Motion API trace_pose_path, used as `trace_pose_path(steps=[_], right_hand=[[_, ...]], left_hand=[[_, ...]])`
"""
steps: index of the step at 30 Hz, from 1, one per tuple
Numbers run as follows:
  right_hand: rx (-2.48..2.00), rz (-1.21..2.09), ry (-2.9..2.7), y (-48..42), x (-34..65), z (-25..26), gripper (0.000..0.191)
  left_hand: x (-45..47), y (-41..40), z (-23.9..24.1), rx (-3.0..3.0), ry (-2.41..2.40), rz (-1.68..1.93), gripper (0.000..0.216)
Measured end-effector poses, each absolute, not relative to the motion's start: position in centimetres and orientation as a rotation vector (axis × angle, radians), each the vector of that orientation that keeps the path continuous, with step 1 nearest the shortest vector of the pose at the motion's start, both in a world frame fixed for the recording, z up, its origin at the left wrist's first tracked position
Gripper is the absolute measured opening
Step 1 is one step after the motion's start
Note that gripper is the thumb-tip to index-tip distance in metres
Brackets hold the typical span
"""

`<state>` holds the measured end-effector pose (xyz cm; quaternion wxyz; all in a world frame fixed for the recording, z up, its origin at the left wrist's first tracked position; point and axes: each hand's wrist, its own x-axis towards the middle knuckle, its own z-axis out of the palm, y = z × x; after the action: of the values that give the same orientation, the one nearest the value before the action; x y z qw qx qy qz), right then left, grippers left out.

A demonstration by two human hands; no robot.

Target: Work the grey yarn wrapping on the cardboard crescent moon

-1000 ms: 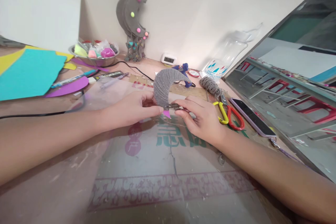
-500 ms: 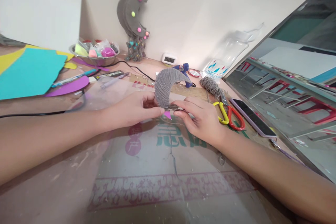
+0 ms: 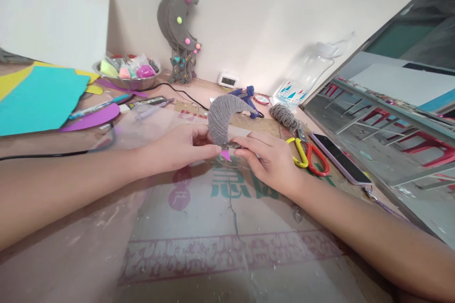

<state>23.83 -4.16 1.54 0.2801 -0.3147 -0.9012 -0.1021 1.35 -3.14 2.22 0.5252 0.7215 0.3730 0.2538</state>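
Observation:
A crescent moon wrapped in grey yarn (image 3: 221,117) stands upright between my hands, with a bare purple tip (image 3: 225,155) at its lower end. My left hand (image 3: 185,146) pinches the crescent's lower left side between thumb and fingers. My right hand (image 3: 268,157) is closed at the lower right, its thumb and forefinger pressed on the grey yarn strand where it meets the crescent. A grey yarn strand (image 3: 232,210) also lies along the plastic-covered tabletop below.
Scissors with yellow and red handles (image 3: 317,163), a phone (image 3: 339,158) and a yarn skein (image 3: 285,117) lie at right. Behind stand a glue gun (image 3: 249,97), a clock (image 3: 228,80) and a bottle (image 3: 306,75). Coloured sheets (image 3: 42,97) and a metal bowl (image 3: 133,84) are at left.
Both hands keep their grip on the crescent and its yarn. The whole view has shifted very slightly; nothing has been let go or taken up.

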Motion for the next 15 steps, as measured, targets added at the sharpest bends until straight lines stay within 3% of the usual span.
trace_pose_path(steps=[12, 15], right_hand=[[-1.117, 0.287, -2.087, -4.3, 23.0, 1.2, 0.024], [-1.087, 0.272, -2.089, -4.6, 22.7, 1.3, 0.018]], left_hand=[[1.5, -3.1, 2.3, 1.813, 0.888, 0.637, 0.013], [1.5, -3.0, 2.2, 1.829, 0.902, 0.637, 0.016]])
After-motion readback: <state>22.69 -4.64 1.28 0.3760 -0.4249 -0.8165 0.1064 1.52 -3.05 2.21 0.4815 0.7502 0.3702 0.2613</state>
